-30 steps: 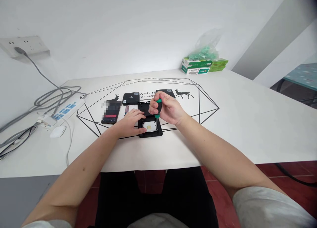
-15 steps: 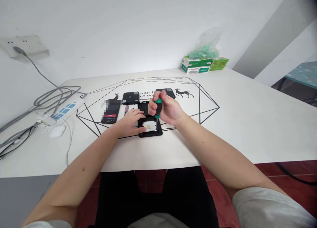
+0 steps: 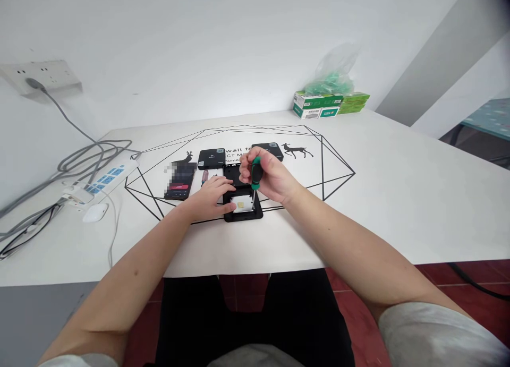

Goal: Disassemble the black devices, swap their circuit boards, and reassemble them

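Observation:
A black open device casing (image 3: 258, 214) lies flat on the table in front of me. Inside it sits a silver-white rectangular part (image 3: 247, 199) with a small yellowish square. My left hand (image 3: 211, 198) rests at the casing's left side, fingers stretched apart, its thumb touching the silver part's left edge. Wrapped round the green-and-black handle of a screwdriver (image 3: 257, 175) is my right hand (image 3: 273, 177). The screwdriver stands nearly upright, its shaft reaching down to the right edge of the silver part. Whether the tip sits in a screw is too small to tell.
Behind the casing lies another black part (image 3: 233, 175). Two closed black boxes (image 3: 211, 158) (image 3: 274, 150) stand farther back. Left are a second screwdriver (image 3: 204, 177), a phone (image 3: 181, 181), a power strip (image 3: 107, 178), cables and a white earbud case (image 3: 94, 213). Green-white boxes (image 3: 319, 101) stand back right.
The view has shifted slightly. My right hand has turned a little with the screwdriver, whose shaft shows more clearly. My left hand keeps its place on the casing.

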Tool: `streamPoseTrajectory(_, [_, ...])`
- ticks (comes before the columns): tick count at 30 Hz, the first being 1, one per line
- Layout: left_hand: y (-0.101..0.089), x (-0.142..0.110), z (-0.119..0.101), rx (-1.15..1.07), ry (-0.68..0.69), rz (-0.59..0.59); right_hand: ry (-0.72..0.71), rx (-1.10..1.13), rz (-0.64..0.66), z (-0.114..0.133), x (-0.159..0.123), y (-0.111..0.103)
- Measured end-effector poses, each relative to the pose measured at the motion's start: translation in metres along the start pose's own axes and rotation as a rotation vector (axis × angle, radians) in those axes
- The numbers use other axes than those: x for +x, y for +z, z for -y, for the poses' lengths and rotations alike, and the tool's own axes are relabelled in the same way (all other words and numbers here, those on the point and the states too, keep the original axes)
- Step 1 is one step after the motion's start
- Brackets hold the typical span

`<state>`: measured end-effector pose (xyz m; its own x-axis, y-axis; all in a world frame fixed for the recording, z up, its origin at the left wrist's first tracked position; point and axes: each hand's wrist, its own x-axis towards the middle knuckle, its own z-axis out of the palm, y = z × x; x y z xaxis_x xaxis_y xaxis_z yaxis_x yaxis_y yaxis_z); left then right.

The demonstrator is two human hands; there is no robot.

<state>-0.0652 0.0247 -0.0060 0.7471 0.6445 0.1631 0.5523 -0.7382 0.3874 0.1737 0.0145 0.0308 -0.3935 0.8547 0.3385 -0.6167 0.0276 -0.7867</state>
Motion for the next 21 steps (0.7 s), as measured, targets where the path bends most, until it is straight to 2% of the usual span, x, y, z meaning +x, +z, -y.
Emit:
streamPoseTrajectory(4, [0.0006,-0.0003,0.0006,0.005,0.005,-0.006,-0.033,-0.057,-0.052,-0.0027,-0.0013,-0.005])
streamPoseTrajectory(10, [0.0016,0.0002,0.0014,-0.019,0.003,-0.02,0.04,-0.045,0.012,0.0001,-0.003,-0.0022])
streamPoseTrajectory(17, [0.001,-0.0005,0.0025,-0.002,0.012,-0.004,-0.068,-0.123,-0.011,-0.0015,-0.002,-0.0005])
streamPoseTrajectory(21, [0.0027,-0.0005,0.0029,-0.025,0.009,-0.014,-0.03,-0.121,-0.005,0.0023,-0.003,-0.0012])
